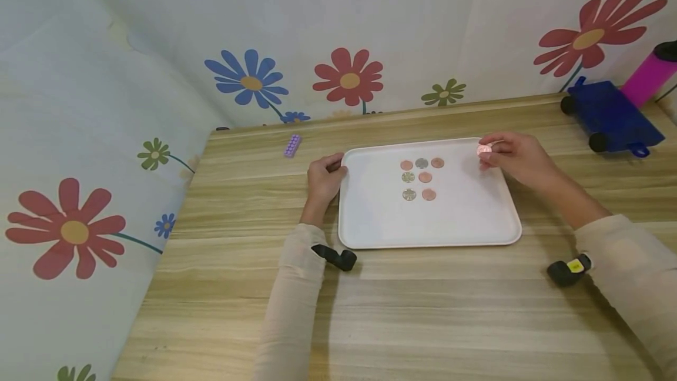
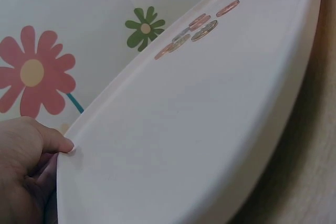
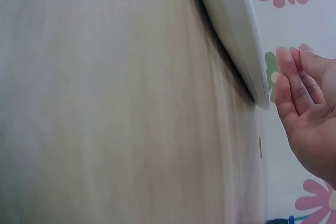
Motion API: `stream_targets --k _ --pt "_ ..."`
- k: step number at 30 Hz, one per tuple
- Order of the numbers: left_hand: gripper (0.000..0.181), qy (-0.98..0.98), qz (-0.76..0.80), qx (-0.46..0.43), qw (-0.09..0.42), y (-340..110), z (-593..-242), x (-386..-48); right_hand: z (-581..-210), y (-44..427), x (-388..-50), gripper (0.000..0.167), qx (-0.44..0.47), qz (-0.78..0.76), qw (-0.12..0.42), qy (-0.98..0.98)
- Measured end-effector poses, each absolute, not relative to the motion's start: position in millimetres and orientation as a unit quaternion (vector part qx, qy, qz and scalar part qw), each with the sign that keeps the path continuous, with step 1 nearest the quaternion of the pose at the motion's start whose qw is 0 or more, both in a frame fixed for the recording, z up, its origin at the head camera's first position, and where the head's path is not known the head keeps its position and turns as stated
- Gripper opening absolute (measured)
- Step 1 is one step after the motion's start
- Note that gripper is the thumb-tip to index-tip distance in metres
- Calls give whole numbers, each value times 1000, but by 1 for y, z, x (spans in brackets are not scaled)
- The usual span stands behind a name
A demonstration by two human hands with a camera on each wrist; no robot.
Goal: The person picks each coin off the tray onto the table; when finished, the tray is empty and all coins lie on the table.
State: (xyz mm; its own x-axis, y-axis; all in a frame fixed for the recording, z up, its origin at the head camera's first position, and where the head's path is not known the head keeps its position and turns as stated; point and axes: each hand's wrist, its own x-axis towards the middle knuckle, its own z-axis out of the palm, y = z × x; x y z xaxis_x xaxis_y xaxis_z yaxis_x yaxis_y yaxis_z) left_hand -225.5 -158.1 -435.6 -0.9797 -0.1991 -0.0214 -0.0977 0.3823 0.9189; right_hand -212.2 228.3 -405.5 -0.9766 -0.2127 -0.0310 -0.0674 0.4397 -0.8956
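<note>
A white tray (image 1: 381, 222) lies on the wooden table with several coins (image 1: 425, 177) near its middle, some copper and some silver or yellowish. They form short rows, the farthest with three coins. My left hand (image 1: 325, 181) grips the tray's left edge; in the left wrist view its thumb (image 2: 64, 145) presses on the rim. Over the far right corner of the tray, my right hand (image 1: 515, 157) pinches a copper coin (image 1: 483, 150) between thumb and fingers. That coin is hidden in the right wrist view, where the right hand (image 3: 310, 108) shows its palm side.
A purple toy brick (image 1: 292, 146) lies beyond the tray to the left. At the far right stand a blue wheeled toy cart (image 1: 610, 113) and a pink cylinder with a black top (image 1: 650, 75). A flower-printed cloth (image 1: 296, 10) hangs behind the table (image 1: 423, 322).
</note>
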Motion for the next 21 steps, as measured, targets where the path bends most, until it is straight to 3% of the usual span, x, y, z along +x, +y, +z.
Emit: stream_targets --k 21 --pt "34 -831 -546 86 53 -157 -434 -224 -414 284 -218 39 -83 -468 -7 880"
